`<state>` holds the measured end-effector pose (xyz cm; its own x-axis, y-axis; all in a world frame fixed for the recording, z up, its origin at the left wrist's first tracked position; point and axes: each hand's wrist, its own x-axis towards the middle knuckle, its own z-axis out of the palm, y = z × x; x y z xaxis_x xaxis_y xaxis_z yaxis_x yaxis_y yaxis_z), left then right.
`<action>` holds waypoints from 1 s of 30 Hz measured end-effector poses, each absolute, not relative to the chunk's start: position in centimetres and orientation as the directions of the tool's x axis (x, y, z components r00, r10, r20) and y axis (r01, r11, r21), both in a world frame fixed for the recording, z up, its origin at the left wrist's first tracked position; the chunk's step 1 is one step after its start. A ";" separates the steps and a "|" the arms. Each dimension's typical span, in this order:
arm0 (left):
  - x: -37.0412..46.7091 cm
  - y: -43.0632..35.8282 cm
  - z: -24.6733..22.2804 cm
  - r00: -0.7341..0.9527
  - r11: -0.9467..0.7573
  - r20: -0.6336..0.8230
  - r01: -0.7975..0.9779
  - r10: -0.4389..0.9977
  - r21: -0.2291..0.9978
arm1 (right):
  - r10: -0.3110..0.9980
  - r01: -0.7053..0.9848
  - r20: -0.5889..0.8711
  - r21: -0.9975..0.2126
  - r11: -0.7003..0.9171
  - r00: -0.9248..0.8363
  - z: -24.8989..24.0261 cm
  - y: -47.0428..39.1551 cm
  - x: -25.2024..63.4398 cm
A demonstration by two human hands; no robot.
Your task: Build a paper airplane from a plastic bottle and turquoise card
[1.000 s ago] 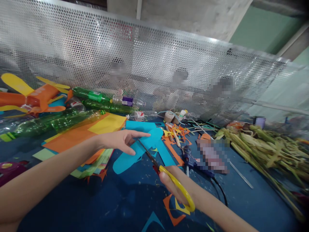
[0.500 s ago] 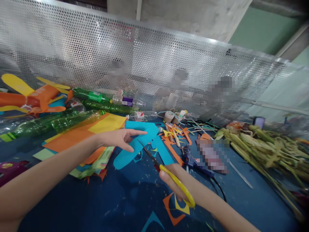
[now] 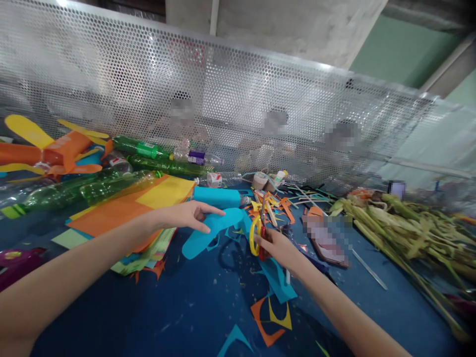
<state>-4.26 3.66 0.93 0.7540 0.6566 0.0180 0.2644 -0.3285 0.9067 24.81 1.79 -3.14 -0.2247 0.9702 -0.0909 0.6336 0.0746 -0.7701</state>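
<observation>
Your left hand (image 3: 184, 216) holds one smooth, round-ended, bright blue paper cutout (image 3: 220, 225); right of it, your right hand (image 3: 278, 246) grasps one pair of yellow-and-red-handled scissors (image 3: 263, 234).

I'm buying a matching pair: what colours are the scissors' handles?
Scissors' handles: one yellow, one red, in the head view.

Not one word or number comes up readable here! There's a green label (image 3: 147, 149) on a green bottle (image 3: 124, 144), print all blurred; a purple label (image 3: 197, 157) with a pale patch, wrapped around a clear bottle (image 3: 214, 159); now a white-and-red label (image 3: 214, 179) on a small bottle (image 3: 232, 178), too tiny to tell. And over on the orange wrap (image 3: 77, 145), pale marks (image 3: 61, 141), too soft to spell out!
</observation>
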 end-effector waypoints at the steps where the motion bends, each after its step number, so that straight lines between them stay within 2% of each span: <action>1: -4.1 3.6 0.9 0.744 -0.307 -0.006 0.282 0.668 0.909 | 0.968 0.630 -0.094 -0.773 0.076 -0.232 -3.1 1.8 24.8; 4: -3.7 3.3 0.9 0.723 -0.269 -0.046 0.314 0.690 0.911 | 0.965 0.629 -0.137 -0.777 0.034 -0.222 -2.9 1.6 24.7; 6: -3.5 3.2 0.9 0.726 -0.272 -0.044 0.312 0.687 0.910 | 0.977 0.679 -0.124 -0.734 0.029 -0.176 -2.6 1.5 24.7; 9: -3.3 2.9 0.8 0.740 -0.269 -0.034 0.286 0.672 0.920 | 0.990 0.776 0.074 -0.615 0.140 -0.120 -2.2 1.3 24.6; 10: -3.2 2.8 0.8 0.750 -0.267 -0.029 0.270 0.661 0.925 | 0.982 0.771 0.131 -0.609 0.187 -0.135 -2.1 1.2 24.5; 13: -2.7 2.5 0.6 0.792 -0.268 -0.023 0.233 0.610 0.935 | 0.958 0.599 0.133 -0.756 0.264 -0.255 -1.9 0.6 23.7; 15: -2.4 2.2 0.4 0.817 -0.280 -0.041 0.244 0.575 0.928 | 0.933 0.443 0.061 -0.868 0.225 -0.354 -2.0 0.1 23.0; 17: -2.1 2.1 0.3 0.830 -0.307 -0.075 0.286 0.553 0.908 | 0.907 0.345 0.012 -0.923 0.172 -0.420 -2.1 -0.3 22.4; 19: -2.0 2.1 -0.1 0.825 -0.328 -0.099 0.328 0.556 0.886 | 0.901 0.328 0.000 -0.932 0.157 -0.433 -2.4 -0.5 22.2; 25: -2.5 3.0 -1.6 0.789 -0.290 -0.212 0.440 0.577 0.850 | 0.910 0.423 0.001 -0.885 0.194 -0.414 -3.1 -0.5 22.3; 30: -2.5 3.1 -1.7 0.789 -0.325 -0.220 0.466 0.574 0.823 | 0.914 0.385 -0.002 -0.908 0.168 -0.405 -3.7 -0.1 22.4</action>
<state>-2.54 3.11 -1.74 0.7887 0.5740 -0.2200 0.4659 -0.3248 0.8231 22.36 -0.07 -3.71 -0.4053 0.9142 -0.0024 0.3849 0.1682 -0.9075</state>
